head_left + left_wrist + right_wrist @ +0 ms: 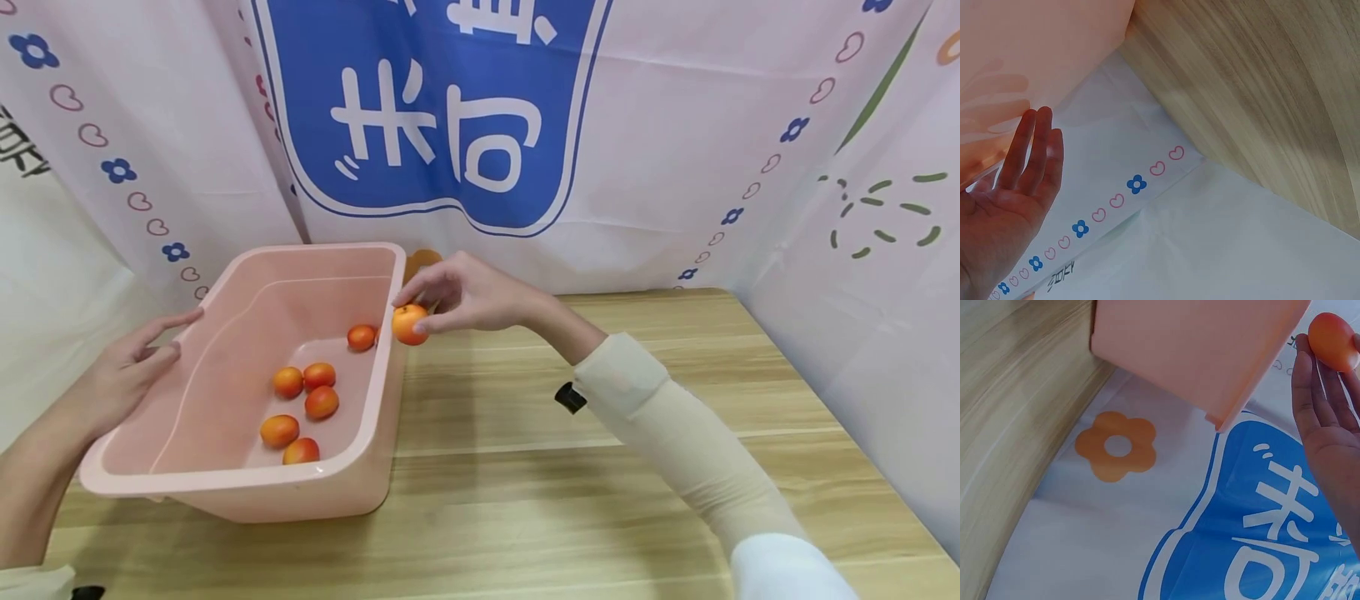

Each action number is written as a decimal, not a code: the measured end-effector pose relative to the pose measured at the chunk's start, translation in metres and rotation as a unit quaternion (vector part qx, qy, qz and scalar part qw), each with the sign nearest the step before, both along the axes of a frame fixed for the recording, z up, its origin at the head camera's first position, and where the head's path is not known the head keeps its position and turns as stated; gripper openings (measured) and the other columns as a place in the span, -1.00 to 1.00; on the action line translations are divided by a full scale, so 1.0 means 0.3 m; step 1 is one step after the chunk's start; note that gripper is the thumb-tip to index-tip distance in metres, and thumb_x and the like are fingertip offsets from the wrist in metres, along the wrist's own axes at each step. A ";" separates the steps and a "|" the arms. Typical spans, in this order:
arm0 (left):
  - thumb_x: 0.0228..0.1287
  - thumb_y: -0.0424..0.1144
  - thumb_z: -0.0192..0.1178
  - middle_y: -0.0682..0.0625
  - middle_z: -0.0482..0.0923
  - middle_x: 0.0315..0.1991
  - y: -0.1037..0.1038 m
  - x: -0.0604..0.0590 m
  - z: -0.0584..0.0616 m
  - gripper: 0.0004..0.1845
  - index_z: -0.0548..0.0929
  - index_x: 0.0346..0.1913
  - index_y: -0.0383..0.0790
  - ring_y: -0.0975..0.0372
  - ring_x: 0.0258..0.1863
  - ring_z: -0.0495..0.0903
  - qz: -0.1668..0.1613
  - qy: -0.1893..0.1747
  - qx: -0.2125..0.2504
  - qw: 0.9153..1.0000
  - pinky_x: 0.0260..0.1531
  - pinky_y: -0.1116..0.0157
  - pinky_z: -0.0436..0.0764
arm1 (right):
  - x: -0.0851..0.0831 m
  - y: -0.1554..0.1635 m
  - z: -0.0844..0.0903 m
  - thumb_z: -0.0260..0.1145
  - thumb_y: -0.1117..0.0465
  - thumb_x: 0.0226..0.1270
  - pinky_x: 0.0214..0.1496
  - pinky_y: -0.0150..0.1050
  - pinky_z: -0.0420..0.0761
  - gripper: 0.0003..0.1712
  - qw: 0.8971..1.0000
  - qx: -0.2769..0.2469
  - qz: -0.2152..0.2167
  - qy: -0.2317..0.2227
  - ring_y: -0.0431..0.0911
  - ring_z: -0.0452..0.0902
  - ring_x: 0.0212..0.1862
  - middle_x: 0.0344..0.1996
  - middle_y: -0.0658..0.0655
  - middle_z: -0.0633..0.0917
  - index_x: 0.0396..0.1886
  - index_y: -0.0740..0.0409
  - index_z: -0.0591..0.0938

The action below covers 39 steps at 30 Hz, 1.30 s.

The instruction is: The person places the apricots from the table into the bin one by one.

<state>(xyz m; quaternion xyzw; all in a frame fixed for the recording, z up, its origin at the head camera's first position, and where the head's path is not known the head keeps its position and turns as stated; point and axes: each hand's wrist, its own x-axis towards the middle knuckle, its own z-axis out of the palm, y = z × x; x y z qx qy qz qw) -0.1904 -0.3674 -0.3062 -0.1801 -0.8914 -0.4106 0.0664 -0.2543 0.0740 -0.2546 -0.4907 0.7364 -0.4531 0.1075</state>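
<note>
My left hand point(123, 375) pinches the left rim of a deep pink plastic basin point(232, 481). Its thumb lies over the rim, and the left wrist view shows the other fingers point(1038, 153) nearly straight against the outer wall. Just outside the basin's right rim, my right hand point(472, 296) holds a small orange-red tomato point(409, 324) between thumb and fingertips. In the right wrist view that tomato point(1334, 342) is near the upper right edge. Several similar tomatoes point(322, 402) lie on the basin floor, mostly toward its right side; one point(362, 337) sits near the right wall.
The basin stands on a wood-grain table point(585, 492). White printed cloth point(645, 167) hangs behind and on both sides, close to the table's back edge. A blue panel point(435, 108) with white characters is printed on the back cloth.
</note>
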 end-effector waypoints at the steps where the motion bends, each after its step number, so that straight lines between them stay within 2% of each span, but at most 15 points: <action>1: 0.61 -0.43 -0.06 0.71 0.36 0.02 0.000 0.000 -0.001 -0.34 0.42 0.42 0.50 0.76 -0.16 0.48 0.000 0.001 -0.001 1.000 -0.27 0.68 0.43 | -0.001 -0.009 0.004 0.49 0.38 0.29 0.03 -0.16 0.72 -0.61 1.000 -0.003 0.000 0.001 -0.08 0.74 -0.10 -0.08 0.18 0.77 0.10 0.41 0.70; 8: 0.61 -0.42 -0.06 0.74 0.33 0.02 0.000 0.000 -0.001 -0.34 0.41 0.43 0.51 0.77 -0.15 0.46 0.003 0.005 -0.013 1.000 -0.27 0.68 0.43 | -0.005 -0.085 0.025 0.47 0.37 0.29 0.04 -0.21 0.71 -0.62 1.000 -0.012 -0.006 0.007 -0.12 0.73 -0.05 -0.04 0.19 0.77 0.09 0.40 0.71; 15: 0.63 -0.38 -0.05 0.73 0.32 0.01 -0.004 -0.001 0.007 -0.37 0.39 0.48 0.45 0.76 -0.16 0.46 0.013 -0.007 -0.028 0.999 -0.29 0.65 0.45 | -0.022 -0.170 0.032 0.47 0.37 0.30 0.05 -0.29 0.69 -0.61 1.000 -0.003 -0.004 -0.003 -0.13 0.72 -0.02 -0.02 0.22 0.74 0.10 0.40 0.70; 21: 0.61 -0.42 -0.05 0.71 0.36 -0.01 0.004 0.001 0.010 -0.33 0.41 0.42 0.53 0.74 -0.19 0.48 0.010 -0.009 -0.015 1.000 -0.31 0.66 0.45 | -0.039 -0.242 0.028 0.46 0.35 0.32 0.07 -0.37 0.66 -0.60 0.999 0.034 -0.013 -0.011 -0.13 0.69 0.00 -0.01 0.20 0.74 0.14 0.36 0.69; 27: 0.59 -0.46 -0.05 0.71 0.39 -0.02 0.003 0.001 0.004 -0.32 0.44 0.39 0.53 0.73 -0.20 0.50 0.003 -0.003 0.002 1.000 -0.31 0.66 0.44 | -0.052 -0.314 0.030 0.45 0.33 0.36 0.09 -0.45 0.61 -0.59 0.996 0.077 -0.035 -0.017 -0.13 0.66 0.05 0.05 0.17 0.73 0.18 0.30 0.69; 34: 0.61 -0.43 -0.05 0.71 0.36 -0.02 0.006 0.002 0.005 -0.34 0.42 0.42 0.51 0.72 -0.21 0.50 0.014 -0.008 -0.009 1.000 -0.33 0.64 0.47 | -0.064 -0.386 0.034 0.44 0.35 0.37 0.06 -0.47 0.61 -0.57 0.994 0.098 -0.040 -0.028 -0.11 0.65 0.08 0.08 0.16 0.71 0.22 0.28 0.67; 39: 0.61 -0.43 -0.05 0.71 0.37 -0.01 0.003 -0.003 0.001 -0.35 0.43 0.43 0.48 0.74 -0.19 0.49 0.009 -0.007 -0.002 1.000 -0.31 0.65 0.47 | -0.095 -0.428 0.031 0.43 0.39 0.37 0.04 -0.48 0.61 -0.57 0.993 0.108 -0.045 -0.034 -0.08 0.63 0.12 0.10 0.17 0.70 0.22 0.30 0.66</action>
